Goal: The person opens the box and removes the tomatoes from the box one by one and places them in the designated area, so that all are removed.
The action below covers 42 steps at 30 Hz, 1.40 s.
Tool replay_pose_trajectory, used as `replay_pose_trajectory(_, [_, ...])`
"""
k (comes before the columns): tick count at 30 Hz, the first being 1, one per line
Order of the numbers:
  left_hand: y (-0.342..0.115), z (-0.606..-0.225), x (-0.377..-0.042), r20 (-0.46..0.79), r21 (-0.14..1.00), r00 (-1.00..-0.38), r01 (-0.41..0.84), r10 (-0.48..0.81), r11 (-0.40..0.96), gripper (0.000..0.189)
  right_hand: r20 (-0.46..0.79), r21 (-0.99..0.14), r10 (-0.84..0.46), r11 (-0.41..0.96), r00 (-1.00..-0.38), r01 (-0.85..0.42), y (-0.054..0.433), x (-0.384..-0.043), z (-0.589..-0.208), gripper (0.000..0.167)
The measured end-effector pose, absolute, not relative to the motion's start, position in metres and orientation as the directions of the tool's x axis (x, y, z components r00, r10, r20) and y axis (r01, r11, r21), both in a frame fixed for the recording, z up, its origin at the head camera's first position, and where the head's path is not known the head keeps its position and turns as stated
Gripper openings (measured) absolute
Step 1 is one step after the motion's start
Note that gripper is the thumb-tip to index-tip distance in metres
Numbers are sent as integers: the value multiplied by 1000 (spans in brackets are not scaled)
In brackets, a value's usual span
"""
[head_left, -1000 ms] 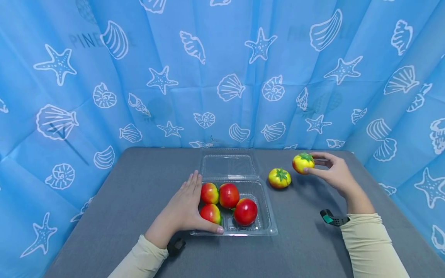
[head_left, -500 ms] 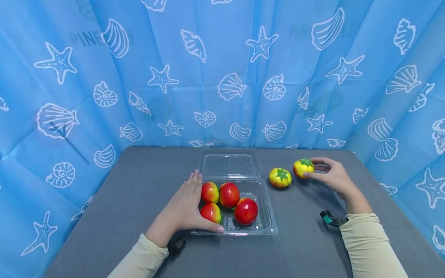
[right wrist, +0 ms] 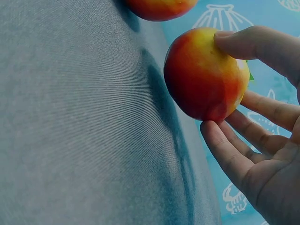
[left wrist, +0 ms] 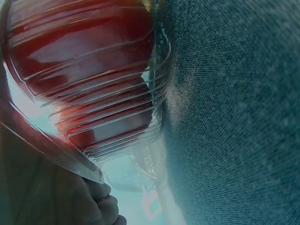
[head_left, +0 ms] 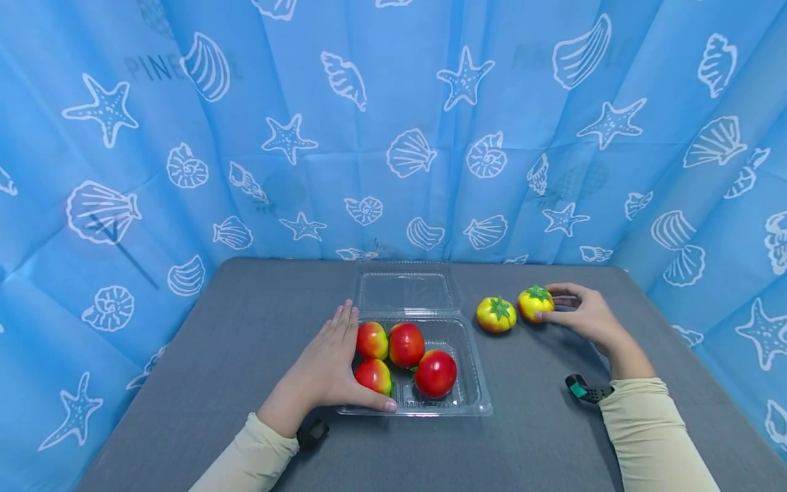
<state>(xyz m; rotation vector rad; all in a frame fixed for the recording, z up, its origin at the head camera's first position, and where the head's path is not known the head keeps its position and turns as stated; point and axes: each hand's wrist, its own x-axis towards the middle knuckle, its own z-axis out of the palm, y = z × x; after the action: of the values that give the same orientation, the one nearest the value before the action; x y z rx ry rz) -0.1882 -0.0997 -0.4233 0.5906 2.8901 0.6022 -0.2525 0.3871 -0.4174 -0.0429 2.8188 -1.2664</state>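
Head, right hand: right hand point(head_left: 584, 316), thumb and fingers pinching a glossy, round yellow-and-red tomato with green leafy top point(head_left: 534, 307).
Head, neighbour: second yellow, green-topped tomato point(head_left: 495, 316), just beside it on the grey cloth-covered desk point(head_left: 246, 369).
Head, container: clear plastic hinged container point(head_left: 472, 372), lid point(head_left: 406, 292) open; four red-and-yellow tomatoes point(head_left: 435, 375) inside.
Head, left hand: left hand point(head_left: 326, 365), fingers straight along the container's left side.
Left wrist: red fruit behind ribbed plastic.
Right wrist: fingers parted to the tomato's width; desk contact unclear.
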Motion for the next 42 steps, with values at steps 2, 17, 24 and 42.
replay_pose_trajectory(2, [-100,-423,-188,-46,408,-915,350,402,844,148,-38,-748,-48,664,-998,-3,387,-253,-418,80])
replay_pose_trajectory(17, [-99,-422,-188,-49,407,-913,352,405,843,149,-48,-738,-76,674,-996,-16,384,-251,-415,79])
replay_pose_trajectory(24, [-99,-422,-188,-52,397,-912,354,406,847,149,-51,-747,-83,664,-995,-17,381,-249,-414,77])
replay_pose_trajectory(42, [-100,-421,-188,-49,414,-913,351,406,840,149,-63,-747,-91,665,-994,-13,383,-254,-417,81])
